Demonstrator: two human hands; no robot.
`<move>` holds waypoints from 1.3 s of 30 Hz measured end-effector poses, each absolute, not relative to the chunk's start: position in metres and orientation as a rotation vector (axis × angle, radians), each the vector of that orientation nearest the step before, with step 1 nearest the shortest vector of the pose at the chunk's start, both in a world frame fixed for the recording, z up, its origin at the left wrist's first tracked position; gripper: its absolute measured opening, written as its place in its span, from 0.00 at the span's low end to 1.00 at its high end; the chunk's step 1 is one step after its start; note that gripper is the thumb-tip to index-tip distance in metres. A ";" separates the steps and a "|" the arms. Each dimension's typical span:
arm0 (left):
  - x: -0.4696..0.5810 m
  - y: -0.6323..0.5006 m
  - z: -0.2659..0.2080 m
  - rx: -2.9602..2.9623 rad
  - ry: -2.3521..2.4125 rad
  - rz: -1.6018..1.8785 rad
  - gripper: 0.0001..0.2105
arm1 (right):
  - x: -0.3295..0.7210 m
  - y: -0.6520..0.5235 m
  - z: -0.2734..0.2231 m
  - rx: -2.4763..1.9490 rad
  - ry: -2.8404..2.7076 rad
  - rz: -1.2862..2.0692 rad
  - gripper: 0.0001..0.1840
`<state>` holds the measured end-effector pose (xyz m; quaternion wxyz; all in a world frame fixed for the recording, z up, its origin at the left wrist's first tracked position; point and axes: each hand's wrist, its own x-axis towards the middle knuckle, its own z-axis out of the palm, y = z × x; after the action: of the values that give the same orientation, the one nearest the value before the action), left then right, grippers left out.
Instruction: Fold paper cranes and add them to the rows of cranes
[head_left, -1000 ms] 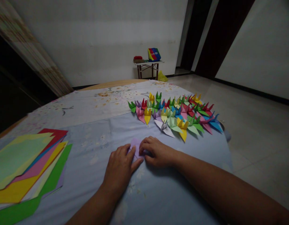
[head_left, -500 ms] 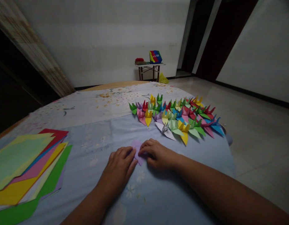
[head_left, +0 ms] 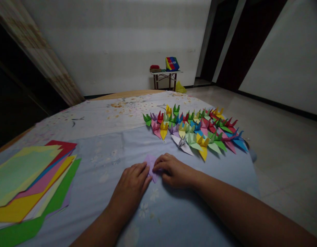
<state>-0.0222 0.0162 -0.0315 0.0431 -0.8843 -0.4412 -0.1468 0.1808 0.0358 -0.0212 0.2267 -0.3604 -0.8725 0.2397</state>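
A small folded sheet of purple origami paper [head_left: 151, 160] lies on the blue flowered cloth, between my two hands. From its left side, my left hand [head_left: 134, 180] holds it against the cloth, with the fingers close together along the paper's edge. On the opposite side my right hand [head_left: 172, 171] is closed, its thumb and fingertips pinching at the paper's right edge. The fingers hide parts of both edges. Beyond my right hand stand rows of folded paper cranes [head_left: 190, 139] in many colours.
At the left lies a fanned stack of coloured paper sheets [head_left: 27, 171]. A white flowered cloth [head_left: 96, 115] covers the far part of the table. Against the wall stands a small table [head_left: 165, 73] with a colourful bag [head_left: 172, 63]; a yellow plastic bag [head_left: 180, 87] lies beside it.
The whole view has shifted slightly. Both hands keep nearly the same place and grip on the purple origami paper.
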 end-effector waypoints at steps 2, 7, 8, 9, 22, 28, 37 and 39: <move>-0.021 0.015 -0.030 -2.684 -1.360 -0.411 0.14 | 0.181 0.036 -0.022 -0.991 -2.399 0.664 0.20; -0.017 0.011 -0.022 -2.664 -1.421 -0.327 0.13 | 0.181 0.034 -0.021 -0.982 -2.392 0.640 0.20; -0.017 0.011 -0.021 -2.670 -1.432 -0.319 0.13 | 0.181 0.034 -0.021 -0.979 -2.392 0.630 0.19; -0.017 0.010 -0.021 -2.674 -1.442 -0.318 0.13 | 0.181 0.033 -0.020 -0.975 -2.394 0.621 0.19; -0.013 0.009 -0.015 -2.686 -1.526 -0.404 0.13 | 0.181 0.035 -0.020 -0.939 -2.431 0.585 0.17; -0.012 0.007 -0.016 -2.652 -1.554 -0.387 0.13 | 0.181 0.034 -0.017 -0.961 -2.424 0.592 0.16; -0.008 0.006 -0.013 -2.578 -1.566 -0.299 0.12 | 0.181 0.035 -0.021 -0.958 -2.422 0.585 0.15; -0.008 0.006 -0.012 -2.567 -1.575 -0.263 0.12 | 0.181 0.034 -0.021 -0.959 -2.421 0.585 0.15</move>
<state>-0.0076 0.0058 -0.0117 0.0591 -0.8476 -0.5201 -0.0868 0.1813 0.0344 -0.0206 0.2341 -0.3493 -0.8819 0.2131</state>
